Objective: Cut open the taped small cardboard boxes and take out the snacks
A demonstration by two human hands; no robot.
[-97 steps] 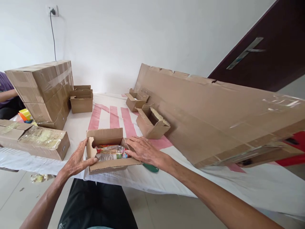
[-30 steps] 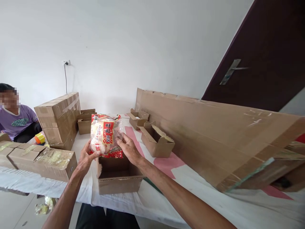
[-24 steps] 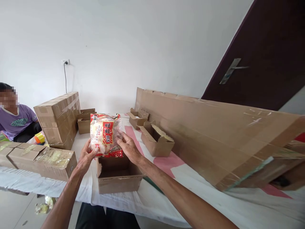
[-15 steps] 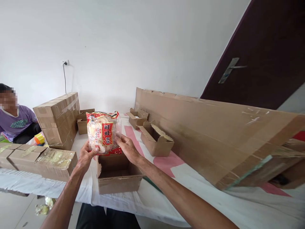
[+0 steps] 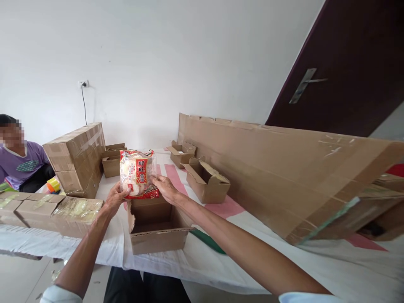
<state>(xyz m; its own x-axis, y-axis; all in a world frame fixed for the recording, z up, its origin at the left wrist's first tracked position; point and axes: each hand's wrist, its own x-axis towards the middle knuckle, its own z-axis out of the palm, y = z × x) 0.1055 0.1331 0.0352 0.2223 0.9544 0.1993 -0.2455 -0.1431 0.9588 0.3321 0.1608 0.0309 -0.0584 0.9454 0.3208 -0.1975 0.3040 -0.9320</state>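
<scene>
Left hand (image 5: 114, 198) pinches the snack bag (image 5: 135, 174) at lower left, right hand (image 5: 166, 188) its right edge; I see it held up near the open carton's (image 5: 159, 244) far side. Best gripped lightly, edges only: squeezing the middle could crush the contents.

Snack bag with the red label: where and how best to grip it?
Probably the side edges of the snack bag: left hand from the left, low down; right hand from the right, as now. Its broad front stands upright toward the camera; creased clear film at right looks pinchable.
</scene>
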